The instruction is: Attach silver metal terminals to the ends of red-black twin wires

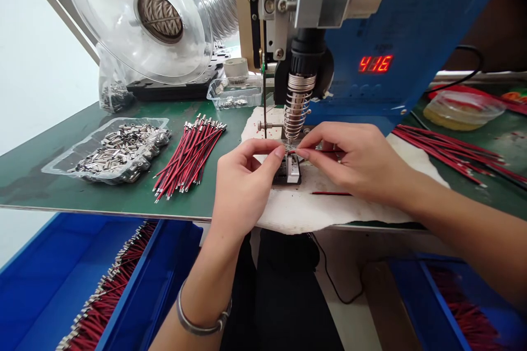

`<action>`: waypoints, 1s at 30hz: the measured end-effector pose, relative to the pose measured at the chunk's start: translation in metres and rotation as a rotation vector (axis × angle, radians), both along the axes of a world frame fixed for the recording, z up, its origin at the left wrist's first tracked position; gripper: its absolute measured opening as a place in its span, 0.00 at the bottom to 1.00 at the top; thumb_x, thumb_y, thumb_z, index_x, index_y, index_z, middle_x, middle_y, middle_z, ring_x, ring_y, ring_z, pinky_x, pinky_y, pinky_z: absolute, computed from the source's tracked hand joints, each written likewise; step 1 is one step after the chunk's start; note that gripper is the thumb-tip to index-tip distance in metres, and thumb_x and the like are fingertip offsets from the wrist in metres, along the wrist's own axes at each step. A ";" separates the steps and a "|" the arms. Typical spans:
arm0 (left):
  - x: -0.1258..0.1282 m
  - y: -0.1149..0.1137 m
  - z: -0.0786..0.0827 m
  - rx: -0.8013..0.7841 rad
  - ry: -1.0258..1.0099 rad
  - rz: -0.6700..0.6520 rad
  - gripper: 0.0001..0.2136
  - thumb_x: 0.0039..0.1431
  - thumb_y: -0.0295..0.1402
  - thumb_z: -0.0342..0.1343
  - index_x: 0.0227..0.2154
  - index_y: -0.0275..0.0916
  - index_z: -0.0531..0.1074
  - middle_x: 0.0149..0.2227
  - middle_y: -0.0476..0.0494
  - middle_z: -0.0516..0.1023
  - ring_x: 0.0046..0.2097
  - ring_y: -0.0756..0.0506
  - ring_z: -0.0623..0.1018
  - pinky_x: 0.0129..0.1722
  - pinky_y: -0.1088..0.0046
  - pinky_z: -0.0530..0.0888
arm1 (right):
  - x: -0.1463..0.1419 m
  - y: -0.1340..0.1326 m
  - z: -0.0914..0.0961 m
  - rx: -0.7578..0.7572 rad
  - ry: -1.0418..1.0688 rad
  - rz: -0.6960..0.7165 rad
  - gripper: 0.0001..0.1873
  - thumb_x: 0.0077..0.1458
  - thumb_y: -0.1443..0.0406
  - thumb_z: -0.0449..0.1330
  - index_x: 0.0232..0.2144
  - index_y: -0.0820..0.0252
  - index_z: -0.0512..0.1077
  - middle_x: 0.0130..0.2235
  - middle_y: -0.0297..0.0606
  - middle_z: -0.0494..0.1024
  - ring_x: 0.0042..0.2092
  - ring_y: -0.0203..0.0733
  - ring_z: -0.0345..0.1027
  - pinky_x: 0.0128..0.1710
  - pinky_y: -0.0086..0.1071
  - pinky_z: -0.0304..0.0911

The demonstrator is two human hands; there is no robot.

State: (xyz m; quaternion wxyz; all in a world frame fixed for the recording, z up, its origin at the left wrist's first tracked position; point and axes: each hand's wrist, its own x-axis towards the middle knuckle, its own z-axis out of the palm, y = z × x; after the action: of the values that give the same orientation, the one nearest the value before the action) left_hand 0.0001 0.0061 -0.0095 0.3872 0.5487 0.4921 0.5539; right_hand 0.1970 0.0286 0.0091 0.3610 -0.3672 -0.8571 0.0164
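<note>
Directly below the soldering iron (298, 98), my right hand (349, 159) pinches a red-and-black wire (291, 152) above the metal jig (293, 170), apparently for steadiness; my left hand's (247, 181) thumb and forefinger close together opposite, on what I can't tell remotely.

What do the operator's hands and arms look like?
Left hand and right hand: ungloved. Left forearm and right forearm: no sleeves in view. A rounded grey metal bangle with a thicker end circles the left one. No cables or markings visible on either.
</note>
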 end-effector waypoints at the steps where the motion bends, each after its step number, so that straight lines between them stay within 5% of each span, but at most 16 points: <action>1: 0.000 0.000 0.000 0.002 -0.001 0.001 0.07 0.56 0.38 0.70 0.32 0.42 0.83 0.34 0.46 0.83 0.32 0.49 0.76 0.32 0.74 0.70 | 0.000 0.000 0.000 -0.009 0.004 -0.006 0.04 0.64 0.66 0.63 0.35 0.57 0.76 0.30 0.31 0.80 0.26 0.35 0.67 0.28 0.32 0.59; 30: 0.000 0.000 0.001 0.000 -0.003 0.000 0.04 0.57 0.35 0.69 0.33 0.41 0.82 0.35 0.46 0.84 0.36 0.48 0.80 0.34 0.74 0.73 | -0.001 -0.003 0.000 -0.030 0.016 0.003 0.04 0.64 0.67 0.63 0.35 0.59 0.76 0.31 0.31 0.80 0.28 0.36 0.70 0.31 0.34 0.62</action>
State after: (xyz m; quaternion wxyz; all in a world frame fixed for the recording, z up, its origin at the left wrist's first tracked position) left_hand 0.0002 0.0058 -0.0089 0.3877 0.5480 0.4915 0.5547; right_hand 0.1956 0.0255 0.0091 0.3623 -0.3712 -0.8543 0.0325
